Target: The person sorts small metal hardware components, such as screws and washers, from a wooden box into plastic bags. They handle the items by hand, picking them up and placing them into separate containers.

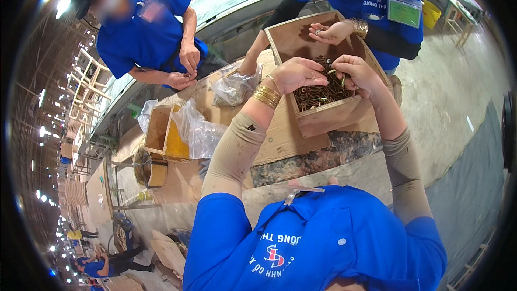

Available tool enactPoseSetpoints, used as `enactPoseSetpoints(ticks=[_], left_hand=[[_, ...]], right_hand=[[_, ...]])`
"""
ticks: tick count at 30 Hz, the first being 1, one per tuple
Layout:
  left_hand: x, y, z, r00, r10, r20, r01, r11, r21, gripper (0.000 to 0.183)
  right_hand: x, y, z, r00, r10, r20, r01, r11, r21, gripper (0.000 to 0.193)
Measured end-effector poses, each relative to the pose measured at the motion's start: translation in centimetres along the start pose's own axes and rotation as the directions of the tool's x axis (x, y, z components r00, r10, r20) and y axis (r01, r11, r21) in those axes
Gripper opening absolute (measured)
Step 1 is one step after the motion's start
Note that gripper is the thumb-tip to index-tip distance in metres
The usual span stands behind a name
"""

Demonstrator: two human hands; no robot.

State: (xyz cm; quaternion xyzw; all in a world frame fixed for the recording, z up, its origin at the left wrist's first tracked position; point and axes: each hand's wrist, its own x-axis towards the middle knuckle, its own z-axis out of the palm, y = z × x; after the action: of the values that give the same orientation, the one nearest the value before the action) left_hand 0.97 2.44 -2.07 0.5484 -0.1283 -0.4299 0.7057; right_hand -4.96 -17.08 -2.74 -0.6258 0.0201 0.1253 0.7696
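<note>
A wooden box [334,119] stands in front of me, part filled with brown and brassy bolts [318,92]. Over its near left side is my left hand [301,75], fingers stretched out and slightly cupped, with gold bracelets at the wrist. My right hand [357,74] is closed above the bolts at the right side, and a brassy bolt [343,79] shows at its fingers; how many it holds is hidden. Across the box, a co-worker's hand [332,33] is held palm up over the far side. That person's other hand [250,66] is beside a clear plastic bag [234,89].
Left of the box lie another clear plastic bag [202,132] and a small wooden box [157,129] on the wooden tabletop [283,145]. At the far left, a second co-worker's hands [186,70] pinch something small. Wooden chair frames [86,78] stand further back.
</note>
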Motion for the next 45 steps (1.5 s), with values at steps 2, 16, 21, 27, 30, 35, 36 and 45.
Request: enactPoseSetpoints(ticks=[2, 16, 21, 27, 30, 35, 36, 45], left_hand=[[-0.4, 0.5, 0.4, 0.999, -0.039, 0.001, 0.039, 0.998, 0.047, 0.029], [-1.0, 0.8, 0.9, 0.987, 0.073, -0.144, -0.048, 0.984, 0.174, 0.018], [-1.2, 0.5, 1.2, 0.985, 0.097, -0.139, -0.074, 0.985, 0.158, 0.018], [-1.3, -0.6, 2.4, 0.973, 0.158, -0.167, -0.132, 0.978, 0.159, 0.017], [-0.9, -1.3, 3.0, 0.966, 0.159, -0.204, -0.139, 0.984, 0.111, 0.014], [-0.7, -2.2, 2.9, 0.955, 0.185, -0.233, -0.189, 0.982, 0.005, 0.013], [-0.6, -2.2, 2.9, 0.952, 0.188, -0.243, -0.192, 0.981, 0.006, 0.013], [-1.8, -1.1, 2.6, 0.893, 0.321, -0.315, -0.320, 0.946, 0.055, 0.038]], right_hand=[[-0.1, 0.1, -0.2, 0.999, -0.043, 0.015, 0.044, 0.998, -0.045, 0.009], [-0.4, -1.0, 1.3, 0.986, -0.165, 0.003, 0.160, 0.950, -0.266, 0.013], [0.4, -0.8, 1.8, 0.942, -0.331, 0.058, 0.314, 0.805, -0.504, 0.013], [0.7, -1.1, 3.3, 0.840, -0.506, 0.196, 0.457, 0.465, -0.758, 0.014], [0.4, -1.9, 3.9, 0.864, -0.470, 0.180, 0.398, 0.418, -0.817, 0.013], [0.3, -1.9, 3.4, 0.875, -0.444, 0.193, 0.404, 0.453, -0.795, 0.016], [0.4, -1.9, 3.1, 0.888, -0.424, 0.179, 0.391, 0.489, -0.779, 0.016], [-2.7, -2.0, 4.6, 0.986, -0.160, 0.048, 0.165, 0.978, -0.128, 0.013]])
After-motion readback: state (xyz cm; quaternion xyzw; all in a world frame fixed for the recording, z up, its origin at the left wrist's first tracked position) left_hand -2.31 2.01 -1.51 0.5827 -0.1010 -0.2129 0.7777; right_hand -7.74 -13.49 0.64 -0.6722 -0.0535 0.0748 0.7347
